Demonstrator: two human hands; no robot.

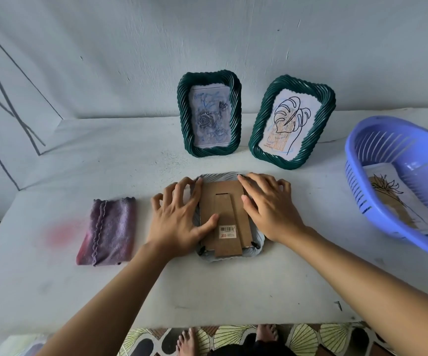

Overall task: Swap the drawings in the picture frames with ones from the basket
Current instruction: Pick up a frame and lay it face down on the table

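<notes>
A white picture frame lies face down at the middle of the table, its brown cardboard back with a stand and a barcode sticker facing up. My left hand rests on its left side, fingers spread, thumb pressing the cardboard. My right hand presses on its right side, fingers reaching the top edge. Two dark green frames stand at the back: one holds a rose drawing, the other a leaf line drawing. At the right, a blue basket holds drawings, a flower sketch on top.
A folded purple cloth lies left of the face-down frame. A reddish stain marks the white table. The wall stands close behind the green frames. Bare feet show below the table's front edge.
</notes>
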